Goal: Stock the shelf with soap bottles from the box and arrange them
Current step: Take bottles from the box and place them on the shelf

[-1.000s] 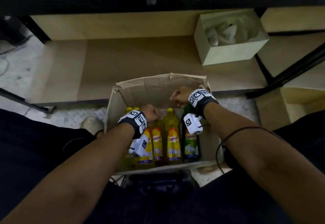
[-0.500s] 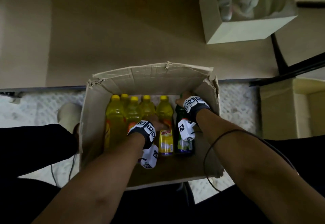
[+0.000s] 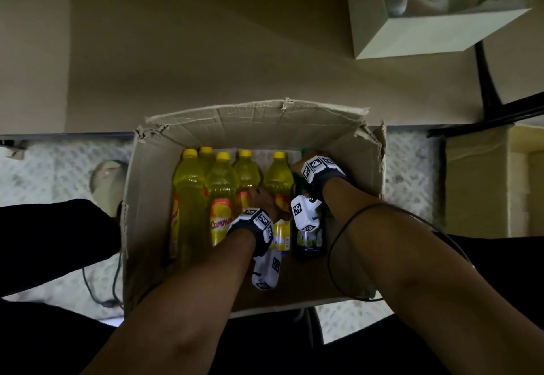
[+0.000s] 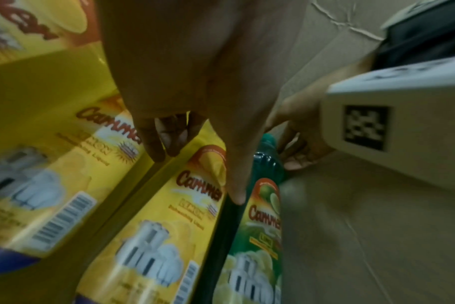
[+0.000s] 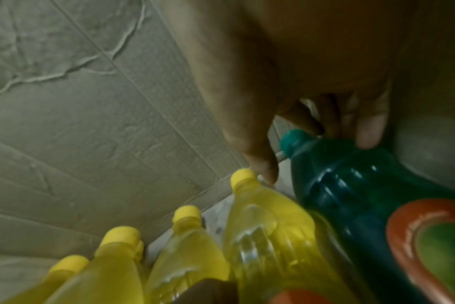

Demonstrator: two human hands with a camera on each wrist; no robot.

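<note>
The task looks barely begun. The shelf [image 3: 206, 50] beyond the cardboard box [image 3: 147, 198] carries no soap bottles in view, only a pale open carton [image 3: 412, 36] at its far right. All the bottles seen sit inside the cardboard box on the floor: five yellow bottles [image 3: 220, 192] in a row at the left and middle, and one green bottle [image 3: 306, 239] at the right end.

The right hand [image 3: 303, 165] has its fingers curled round the green bottle's shoulder near the cap, so a lift seems close. The left hand [image 3: 265, 198] reaches among the yellow bottles, fingers bent down around the rightmost yellow bottle [image 3: 279, 180]; whether it grips firmly I cannot tell.

Every bottle is left to move and line up on the shelf.
</note>
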